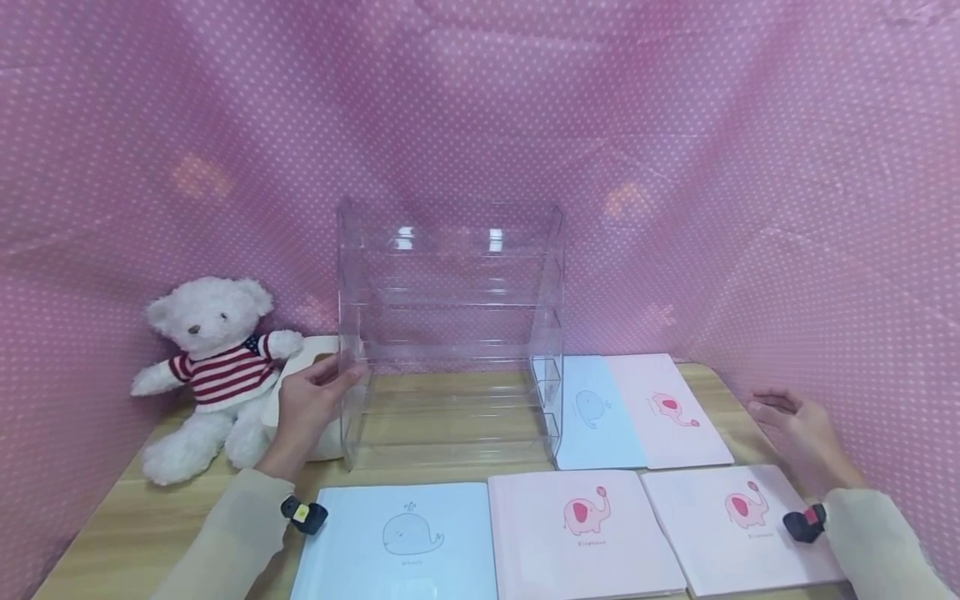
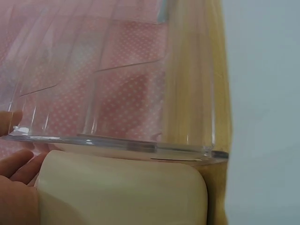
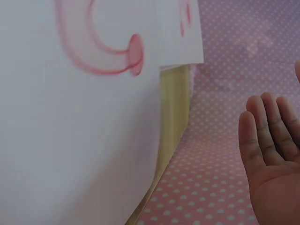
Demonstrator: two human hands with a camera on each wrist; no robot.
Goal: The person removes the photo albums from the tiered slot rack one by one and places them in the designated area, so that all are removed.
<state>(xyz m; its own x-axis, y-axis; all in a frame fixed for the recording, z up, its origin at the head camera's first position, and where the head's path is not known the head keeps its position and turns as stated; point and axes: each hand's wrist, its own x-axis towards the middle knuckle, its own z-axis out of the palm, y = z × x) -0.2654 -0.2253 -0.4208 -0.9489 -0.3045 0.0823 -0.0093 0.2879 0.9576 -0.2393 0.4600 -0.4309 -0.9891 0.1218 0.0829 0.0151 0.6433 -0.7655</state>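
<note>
A clear plastic tiered rack [image 1: 450, 433] stands on the wooden table in the head view. My left hand [image 1: 309, 408] holds the rack's left side panel near its front edge. In the left wrist view, the thumb [image 2: 10, 123] lies on the inner side of that panel and the fingers on the outer side, close beside a cream rounded container [image 2: 122, 192]. At the right, my right hand [image 1: 806, 433] is held out past the pink elephant booklets with nothing in it. The right wrist view shows its palm [image 3: 276, 192] and straight fingers.
A white teddy bear [image 1: 210, 350] in a striped sweater sits left of the rack. In front lie a blue whale booklet [image 1: 337, 542] and two pink elephant booklets [image 1: 525, 533]. Behind them, a blue-and-pink spread [image 1: 630, 450] lies to the rack's right. Pink dotted cloth [image 1: 480, 100] encloses the table.
</note>
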